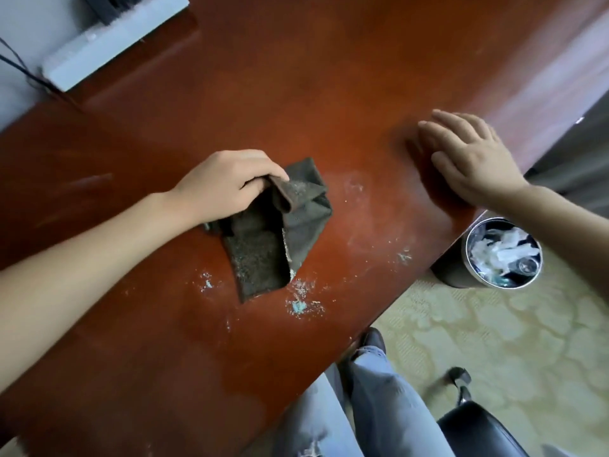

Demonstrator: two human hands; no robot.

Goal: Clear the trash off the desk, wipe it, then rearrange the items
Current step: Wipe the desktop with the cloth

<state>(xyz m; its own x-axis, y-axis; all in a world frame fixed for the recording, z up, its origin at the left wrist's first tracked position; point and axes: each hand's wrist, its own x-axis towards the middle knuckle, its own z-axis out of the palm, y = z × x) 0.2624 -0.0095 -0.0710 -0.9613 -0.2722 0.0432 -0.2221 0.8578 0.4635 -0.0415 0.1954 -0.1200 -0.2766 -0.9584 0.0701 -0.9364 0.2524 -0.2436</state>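
Observation:
A dark grey cloth (280, 225), speckled with pale dust, lies crumpled on the red-brown desk (296, 94). My left hand (227, 183) pinches a folded corner of the cloth at its upper left. My right hand (468, 156) rests flat on the desk near its right edge, fingers straight, holding nothing. Pale and turquoise crumbs (301, 303) are scattered on the desk just below the cloth, with more specks (403, 255) toward the right edge.
A round black bin (458, 272) with crumpled white paper stands on the patterned floor beside the desk's right edge. A grey box (108, 41) with cables sits at the back left. A black chair (478, 430) and my legs (372, 397) are below the front edge.

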